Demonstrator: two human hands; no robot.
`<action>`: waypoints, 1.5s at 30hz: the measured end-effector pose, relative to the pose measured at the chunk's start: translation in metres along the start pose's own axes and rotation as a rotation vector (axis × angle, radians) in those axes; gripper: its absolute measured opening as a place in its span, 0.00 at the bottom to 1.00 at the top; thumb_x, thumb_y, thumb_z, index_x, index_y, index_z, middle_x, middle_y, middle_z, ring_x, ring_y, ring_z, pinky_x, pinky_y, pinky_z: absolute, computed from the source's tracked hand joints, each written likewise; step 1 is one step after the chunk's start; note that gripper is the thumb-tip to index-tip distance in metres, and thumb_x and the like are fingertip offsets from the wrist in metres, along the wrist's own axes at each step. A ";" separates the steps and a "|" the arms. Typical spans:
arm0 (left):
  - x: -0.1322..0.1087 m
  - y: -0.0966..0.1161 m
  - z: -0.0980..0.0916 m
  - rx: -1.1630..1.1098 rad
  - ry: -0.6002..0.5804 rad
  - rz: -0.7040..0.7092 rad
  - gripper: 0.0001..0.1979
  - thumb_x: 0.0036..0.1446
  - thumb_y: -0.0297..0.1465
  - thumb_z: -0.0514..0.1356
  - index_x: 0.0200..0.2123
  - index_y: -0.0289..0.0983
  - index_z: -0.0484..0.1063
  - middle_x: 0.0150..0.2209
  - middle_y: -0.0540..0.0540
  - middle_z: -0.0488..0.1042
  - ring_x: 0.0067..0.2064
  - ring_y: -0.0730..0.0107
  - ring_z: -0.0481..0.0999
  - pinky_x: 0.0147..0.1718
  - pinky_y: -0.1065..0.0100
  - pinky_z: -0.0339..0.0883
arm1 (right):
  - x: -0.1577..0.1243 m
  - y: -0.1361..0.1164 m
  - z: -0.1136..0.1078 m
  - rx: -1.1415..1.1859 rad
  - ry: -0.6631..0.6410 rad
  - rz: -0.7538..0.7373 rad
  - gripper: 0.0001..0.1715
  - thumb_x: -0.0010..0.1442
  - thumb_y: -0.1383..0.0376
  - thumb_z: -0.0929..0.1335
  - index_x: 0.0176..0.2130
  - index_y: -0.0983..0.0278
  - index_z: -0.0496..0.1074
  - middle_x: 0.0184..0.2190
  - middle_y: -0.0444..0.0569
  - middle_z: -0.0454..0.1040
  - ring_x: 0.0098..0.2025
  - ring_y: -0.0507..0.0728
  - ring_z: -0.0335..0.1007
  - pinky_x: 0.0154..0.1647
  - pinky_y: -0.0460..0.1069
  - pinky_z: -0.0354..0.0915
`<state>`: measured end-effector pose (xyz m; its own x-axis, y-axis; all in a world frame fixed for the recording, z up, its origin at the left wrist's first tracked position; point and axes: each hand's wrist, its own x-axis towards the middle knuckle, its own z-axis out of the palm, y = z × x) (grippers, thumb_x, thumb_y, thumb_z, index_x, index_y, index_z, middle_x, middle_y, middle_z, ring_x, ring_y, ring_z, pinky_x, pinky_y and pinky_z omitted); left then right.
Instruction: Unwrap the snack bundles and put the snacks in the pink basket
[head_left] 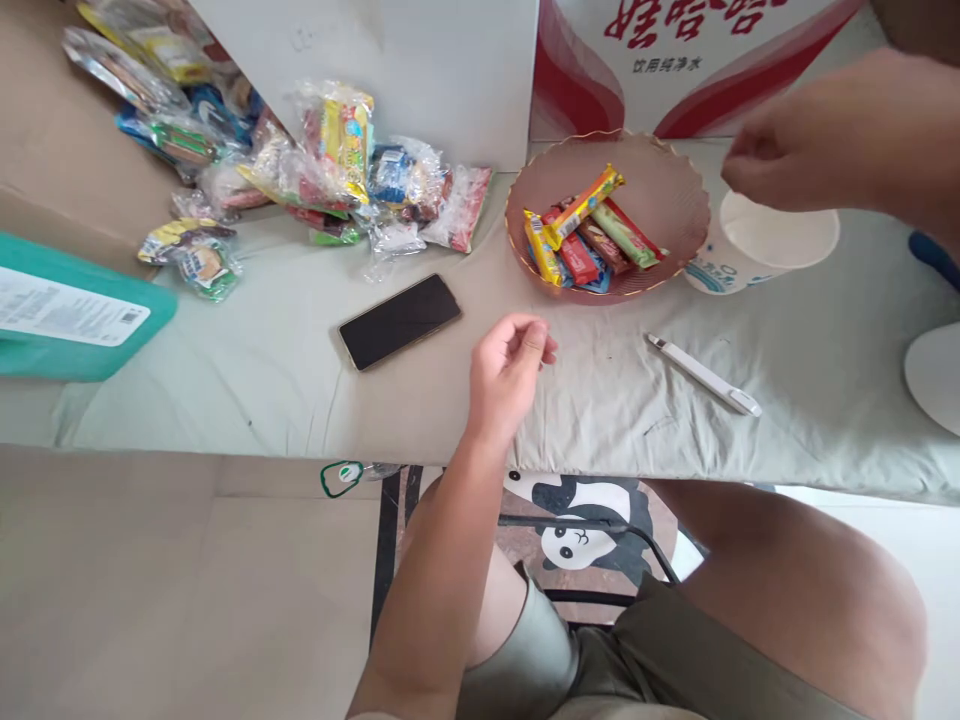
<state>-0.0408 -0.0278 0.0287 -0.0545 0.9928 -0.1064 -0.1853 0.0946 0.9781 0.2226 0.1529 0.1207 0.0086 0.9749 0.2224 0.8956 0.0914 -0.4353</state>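
Observation:
My left hand [508,372] hovers over the cloth in front of the bowl, with its fingers loosely curled toward the thumb and nothing visible in them. Above the rim of a white paper tub [780,235], my right hand [795,145] is closed and slightly blurred; whatever its fingers hold, if anything, is hidden. Between the hands stands a pink translucent bowl [675,190] with a wavy gold rim. Several wrapped snack bars lie in it, among them a yellow-orange bar [585,205], a green-and-red bar [626,232] and a red bar [577,258].
A black phone [401,322] and a white utility knife [705,375] lie on the cloth-covered table [285,400]. Clear-bagged snacks [337,160] are heaped at the back left beside a cardboard box [52,150]. A teal container [75,310] stands left; a red-and-white carton [675,70] stands behind.

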 end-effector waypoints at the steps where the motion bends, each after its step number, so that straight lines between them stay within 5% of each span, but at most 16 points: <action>1: 0.003 0.001 -0.006 -0.035 0.095 -0.001 0.11 0.61 0.40 0.66 0.36 0.39 0.71 0.31 0.50 0.76 0.31 0.75 0.74 0.32 0.72 0.68 | -0.007 -0.026 0.000 -0.229 -0.099 -0.054 0.10 0.55 0.66 0.73 0.24 0.64 0.74 0.22 0.41 0.73 0.54 0.64 0.77 0.46 0.58 0.61; 4: 0.010 0.005 -0.019 -0.107 0.285 0.000 0.08 0.57 0.31 0.66 0.36 0.40 0.69 0.35 0.51 0.73 0.34 0.77 0.72 0.35 0.73 0.67 | -0.025 -0.111 0.023 -0.315 -0.204 -0.268 0.07 0.64 0.69 0.68 0.41 0.64 0.77 0.38 0.47 0.80 0.55 0.66 0.78 0.60 0.63 0.64; 8: 0.011 0.008 -0.022 -0.115 0.349 -0.068 0.07 0.55 0.24 0.61 0.36 0.40 0.67 0.34 0.52 0.69 0.34 0.76 0.68 0.34 0.73 0.64 | -0.011 -0.201 0.090 -0.127 -0.404 -0.440 0.13 0.59 0.72 0.72 0.42 0.65 0.67 0.56 0.53 0.72 0.64 0.72 0.71 0.64 0.68 0.65; 14: 0.009 0.013 -0.018 -0.236 0.262 -0.243 0.07 0.55 0.24 0.61 0.34 0.39 0.67 0.35 0.51 0.66 0.35 0.77 0.65 0.39 0.72 0.62 | 0.038 -0.240 0.169 -0.103 -0.529 -0.329 0.32 0.45 0.60 0.79 0.36 0.65 0.57 0.62 0.58 0.62 0.67 0.79 0.66 0.65 0.71 0.59; 17: 0.009 0.016 -0.018 -0.237 0.241 -0.296 0.06 0.55 0.25 0.62 0.34 0.39 0.66 0.36 0.50 0.68 0.37 0.76 0.66 0.40 0.71 0.62 | 0.046 -0.235 0.177 -0.111 -0.536 -0.320 0.32 0.45 0.60 0.78 0.42 0.68 0.61 0.61 0.57 0.64 0.67 0.78 0.66 0.65 0.71 0.59; 20: 0.009 0.018 -0.018 -0.239 0.216 -0.309 0.06 0.56 0.25 0.62 0.33 0.39 0.66 0.34 0.51 0.67 0.36 0.76 0.65 0.39 0.71 0.62 | 0.045 -0.228 0.168 -0.122 -0.517 -0.339 0.39 0.51 0.59 0.76 0.57 0.72 0.64 0.64 0.58 0.60 0.68 0.75 0.65 0.65 0.66 0.60; 23: 0.010 0.018 -0.016 -0.289 0.222 -0.315 0.07 0.56 0.22 0.61 0.32 0.38 0.66 0.31 0.53 0.66 0.33 0.78 0.64 0.38 0.72 0.61 | 0.040 -0.228 0.148 -0.128 -0.463 -0.385 0.46 0.59 0.59 0.72 0.70 0.66 0.59 0.66 0.56 0.57 0.69 0.72 0.63 0.66 0.63 0.59; 28: 0.009 0.025 -0.013 -0.487 0.263 -0.293 0.07 0.56 0.23 0.62 0.31 0.37 0.67 0.29 0.55 0.65 0.30 0.81 0.69 0.38 0.74 0.63 | 0.011 -0.218 0.101 -0.194 -0.330 -0.392 0.43 0.62 0.61 0.70 0.72 0.57 0.60 0.64 0.53 0.56 0.66 0.71 0.66 0.62 0.63 0.61; 31: 0.004 0.033 -0.017 -0.691 0.188 -0.305 0.13 0.59 0.42 0.64 0.37 0.38 0.70 0.38 0.49 0.74 0.41 0.70 0.79 0.46 0.66 0.72 | -0.038 -0.181 0.071 -0.063 -0.143 -0.676 0.42 0.62 0.61 0.70 0.71 0.66 0.61 0.58 0.58 0.63 0.60 0.65 0.69 0.59 0.58 0.69; 33: -0.002 0.034 -0.019 -0.769 0.001 -0.362 0.25 0.57 0.54 0.64 0.44 0.39 0.73 0.47 0.44 0.78 0.53 0.55 0.80 0.53 0.56 0.74 | -0.084 -0.146 0.057 0.174 -0.018 -1.001 0.43 0.60 0.49 0.72 0.67 0.66 0.66 0.51 0.56 0.68 0.55 0.65 0.68 0.57 0.60 0.72; 34: -0.005 0.032 -0.018 -0.776 -0.109 -0.386 0.30 0.54 0.58 0.64 0.46 0.40 0.74 0.50 0.43 0.78 0.58 0.49 0.78 0.55 0.52 0.75 | -0.108 -0.128 0.052 0.246 -0.008 -1.039 0.40 0.62 0.48 0.70 0.67 0.63 0.65 0.50 0.56 0.68 0.53 0.65 0.68 0.56 0.60 0.73; 36: -0.012 0.025 -0.013 -0.749 -0.292 -0.398 0.36 0.49 0.62 0.67 0.50 0.42 0.75 0.54 0.43 0.79 0.64 0.42 0.75 0.56 0.48 0.75 | -0.152 -0.097 0.049 0.283 -0.022 -0.911 0.36 0.64 0.54 0.72 0.67 0.56 0.63 0.52 0.57 0.69 0.54 0.66 0.71 0.57 0.62 0.73; 40: -0.023 0.008 0.005 -0.597 -0.503 -0.426 0.37 0.44 0.55 0.74 0.52 0.40 0.75 0.53 0.42 0.81 0.63 0.39 0.76 0.57 0.47 0.77 | -0.208 -0.049 0.048 0.370 0.006 -0.764 0.45 0.62 0.58 0.74 0.71 0.52 0.55 0.66 0.60 0.61 0.70 0.72 0.61 0.65 0.70 0.67; 42: -0.025 0.002 0.011 -0.529 -0.542 -0.469 0.36 0.44 0.51 0.75 0.52 0.39 0.75 0.50 0.41 0.82 0.61 0.38 0.78 0.56 0.45 0.77 | -0.219 -0.027 0.044 0.409 -0.014 -0.724 0.44 0.62 0.55 0.73 0.71 0.53 0.57 0.69 0.59 0.59 0.72 0.72 0.58 0.67 0.70 0.65; 45: -0.024 -0.004 0.016 -0.494 -0.511 -0.541 0.34 0.43 0.51 0.73 0.50 0.38 0.75 0.47 0.40 0.83 0.58 0.38 0.80 0.52 0.43 0.79 | -0.224 0.002 0.036 0.421 0.021 -0.553 0.29 0.64 0.58 0.72 0.62 0.54 0.68 0.59 0.57 0.69 0.62 0.67 0.69 0.62 0.65 0.70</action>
<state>-0.0230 -0.0507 0.0302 0.5854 0.7440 -0.3222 -0.4671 0.6343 0.6160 0.2062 -0.0585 0.0389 -0.3872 0.7584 0.5243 0.5222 0.6490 -0.5532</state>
